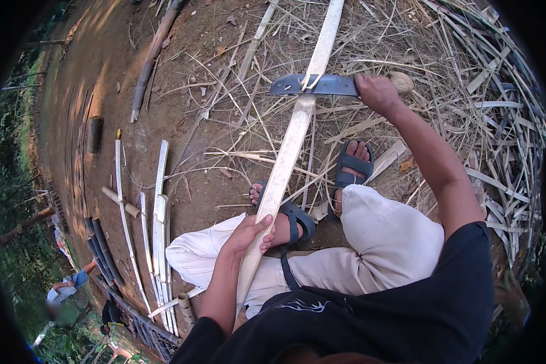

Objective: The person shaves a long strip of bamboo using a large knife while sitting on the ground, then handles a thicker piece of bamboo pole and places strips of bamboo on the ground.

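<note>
A long pale split-bamboo strip (pixel 288 148) runs from my lap out past the top of the view. My left hand (pixel 249 234) is wrapped round its near part, above my bent leg. My right hand (pixel 377 94) grips the wooden handle (pixel 401 82) of a broad dark machete (pixel 327 85). The blade lies crosswise over the strip, with its tip out to the left. A thin curled shaving (pixel 310 80) shows where blade and strip meet. Whether the edge is cutting into the bamboo, I cannot tell.
Shavings (pixel 370 48) litter the ground ahead, with a heap of strips (pixel 509 145) at right. Several split pieces (pixel 159 224) lie left, near a short log (pixel 95 134) and a dark pole (pixel 151 60). Two people, one in blue shorts (pixel 79 279), are at the far lower left.
</note>
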The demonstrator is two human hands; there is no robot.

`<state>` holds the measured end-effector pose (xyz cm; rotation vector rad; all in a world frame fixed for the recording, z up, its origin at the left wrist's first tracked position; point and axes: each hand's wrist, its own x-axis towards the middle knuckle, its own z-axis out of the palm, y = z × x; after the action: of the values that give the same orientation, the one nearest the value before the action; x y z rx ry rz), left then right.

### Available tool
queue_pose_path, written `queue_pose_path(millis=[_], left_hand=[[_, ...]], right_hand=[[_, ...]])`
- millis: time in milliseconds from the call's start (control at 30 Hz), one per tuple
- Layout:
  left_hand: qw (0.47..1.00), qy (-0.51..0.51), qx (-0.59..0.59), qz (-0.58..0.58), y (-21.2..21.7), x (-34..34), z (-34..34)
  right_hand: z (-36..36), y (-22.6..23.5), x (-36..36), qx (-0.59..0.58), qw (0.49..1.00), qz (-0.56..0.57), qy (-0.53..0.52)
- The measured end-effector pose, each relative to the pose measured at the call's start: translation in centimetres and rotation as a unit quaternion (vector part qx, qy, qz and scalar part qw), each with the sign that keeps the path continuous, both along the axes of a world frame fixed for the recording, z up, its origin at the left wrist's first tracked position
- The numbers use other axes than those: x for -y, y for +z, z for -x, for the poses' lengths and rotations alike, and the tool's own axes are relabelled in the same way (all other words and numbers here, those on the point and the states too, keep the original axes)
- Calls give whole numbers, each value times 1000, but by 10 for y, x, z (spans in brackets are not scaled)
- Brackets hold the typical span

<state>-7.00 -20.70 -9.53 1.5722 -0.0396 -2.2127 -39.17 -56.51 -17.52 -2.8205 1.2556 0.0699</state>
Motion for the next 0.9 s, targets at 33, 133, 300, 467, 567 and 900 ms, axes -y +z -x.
queue_pose_path(millis=[33, 133, 300, 467, 567, 900], left_hand=[[1000, -10, -1, 7, 3, 6, -2], [1000, -8, 11, -2, 10, 15, -5], [1000, -8, 15, -10, 16, -13, -8], [1000, 1, 12, -5, 34, -48, -6], [1000, 14, 7, -11, 33, -65, -11], [998, -20, 27, -58, 68, -138, -23]], right_hand=[[-5, -2, -5, -5, 999, -35, -31], [-48, -1, -58, 25, 992, -105, -66], [-59, 4, -96, 119, 950, 31, 287], [20, 4, 33, -45, 991, -56, -112], [-29, -4, -23, 16, 987, -110, -119], [3, -27, 26, 22, 991, -97, -92]])
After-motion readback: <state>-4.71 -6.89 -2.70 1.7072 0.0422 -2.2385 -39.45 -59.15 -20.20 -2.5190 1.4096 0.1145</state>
